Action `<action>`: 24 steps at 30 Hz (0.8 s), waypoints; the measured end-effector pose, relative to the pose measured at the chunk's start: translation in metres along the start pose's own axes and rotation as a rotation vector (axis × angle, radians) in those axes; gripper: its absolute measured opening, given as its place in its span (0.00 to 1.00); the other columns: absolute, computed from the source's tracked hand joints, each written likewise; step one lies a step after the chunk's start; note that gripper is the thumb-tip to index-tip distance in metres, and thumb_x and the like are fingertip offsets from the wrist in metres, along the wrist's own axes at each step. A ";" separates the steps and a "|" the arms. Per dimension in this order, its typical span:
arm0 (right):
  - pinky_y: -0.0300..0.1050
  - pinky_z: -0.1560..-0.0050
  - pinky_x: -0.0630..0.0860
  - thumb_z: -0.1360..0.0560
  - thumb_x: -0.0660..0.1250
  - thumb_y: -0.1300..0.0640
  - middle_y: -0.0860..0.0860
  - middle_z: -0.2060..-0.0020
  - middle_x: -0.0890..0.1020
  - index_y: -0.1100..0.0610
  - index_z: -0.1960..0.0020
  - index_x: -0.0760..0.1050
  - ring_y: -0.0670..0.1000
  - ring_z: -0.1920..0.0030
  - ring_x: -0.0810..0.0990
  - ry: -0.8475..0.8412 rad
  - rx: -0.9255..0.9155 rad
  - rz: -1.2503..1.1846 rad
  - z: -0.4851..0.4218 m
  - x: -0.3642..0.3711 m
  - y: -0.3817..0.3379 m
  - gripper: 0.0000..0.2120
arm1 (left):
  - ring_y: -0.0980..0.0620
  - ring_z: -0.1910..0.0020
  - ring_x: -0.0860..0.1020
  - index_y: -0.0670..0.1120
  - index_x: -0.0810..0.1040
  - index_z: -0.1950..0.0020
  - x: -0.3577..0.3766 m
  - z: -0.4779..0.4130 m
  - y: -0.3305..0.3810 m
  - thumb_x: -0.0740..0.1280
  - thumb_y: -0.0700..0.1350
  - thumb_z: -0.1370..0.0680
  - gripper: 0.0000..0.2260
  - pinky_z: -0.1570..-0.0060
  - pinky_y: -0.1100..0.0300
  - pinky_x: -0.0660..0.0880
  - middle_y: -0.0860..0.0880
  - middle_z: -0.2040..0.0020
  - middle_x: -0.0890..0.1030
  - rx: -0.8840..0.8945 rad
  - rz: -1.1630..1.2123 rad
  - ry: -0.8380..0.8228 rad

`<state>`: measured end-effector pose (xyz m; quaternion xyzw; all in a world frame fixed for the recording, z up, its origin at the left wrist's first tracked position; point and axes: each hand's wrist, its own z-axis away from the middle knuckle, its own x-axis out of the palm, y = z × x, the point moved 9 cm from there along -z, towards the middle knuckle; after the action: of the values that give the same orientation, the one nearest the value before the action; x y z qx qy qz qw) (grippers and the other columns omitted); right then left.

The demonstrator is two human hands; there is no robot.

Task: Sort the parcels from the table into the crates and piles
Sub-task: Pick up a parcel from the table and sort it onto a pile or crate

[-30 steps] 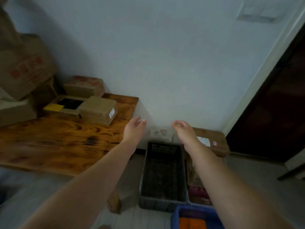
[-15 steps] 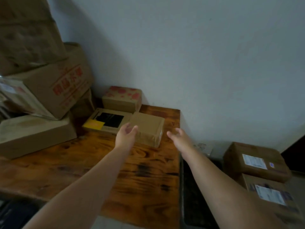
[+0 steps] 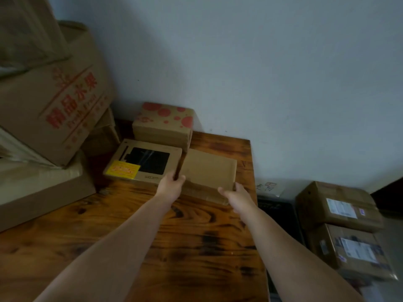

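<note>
Hands gripping plain parcel, table

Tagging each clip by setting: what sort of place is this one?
Probably a small storeroom or home parcel-sorting corner. A worn wooden table carries plain brown cardboard parcels, large printed fruit cartons are piled at its left, and labelled shipping boxes are stacked on the floor beside a dark crate.

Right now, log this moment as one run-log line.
stage: grasping parcel | left hand: on plain brown box left edge | right hand: on its right corner | box: on wooden table, beside tablet box
</note>
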<state>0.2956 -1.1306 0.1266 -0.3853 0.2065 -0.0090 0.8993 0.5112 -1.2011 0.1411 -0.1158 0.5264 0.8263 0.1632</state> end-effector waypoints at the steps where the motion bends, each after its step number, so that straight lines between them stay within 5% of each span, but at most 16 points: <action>1: 0.49 0.44 0.70 0.26 0.68 0.46 0.51 0.31 0.70 0.52 0.25 0.57 0.56 0.36 0.71 0.001 0.002 -0.008 -0.002 0.001 0.000 0.34 | 0.44 0.39 0.73 0.45 0.68 0.29 0.003 -0.001 -0.001 0.60 0.49 0.19 0.19 0.36 0.49 0.69 0.45 0.37 0.75 -0.009 -0.007 -0.028; 8: 0.50 0.44 0.71 0.28 0.72 0.50 0.50 0.35 0.73 0.48 0.28 0.60 0.50 0.45 0.72 0.007 -0.071 -0.081 -0.004 -0.006 -0.005 0.34 | 0.46 0.34 0.69 0.49 0.62 0.26 0.010 -0.004 0.008 0.63 0.45 0.21 0.24 0.34 0.49 0.66 0.47 0.32 0.71 0.011 0.030 -0.112; 15: 0.55 0.35 0.68 0.32 0.75 0.53 0.48 0.34 0.70 0.45 0.27 0.55 0.54 0.35 0.70 0.076 -0.314 -0.168 0.011 -0.039 -0.032 0.41 | 0.48 0.36 0.72 0.51 0.65 0.29 -0.002 0.012 0.047 0.65 0.43 0.22 0.22 0.36 0.46 0.70 0.50 0.35 0.74 0.243 0.066 -0.107; 24: 0.47 0.45 0.72 0.31 0.63 0.32 0.42 0.47 0.75 0.50 0.33 0.66 0.50 0.41 0.75 0.218 -0.503 0.014 0.044 -0.057 -0.072 0.33 | 0.55 0.55 0.76 0.48 0.75 0.43 -0.023 0.020 0.056 0.62 0.57 0.22 0.15 0.63 0.61 0.70 0.52 0.52 0.78 0.199 0.191 0.033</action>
<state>0.2709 -1.1402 0.2246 -0.5918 0.3004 0.0073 0.7480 0.5105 -1.2084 0.2045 -0.0623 0.6169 0.7799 0.0858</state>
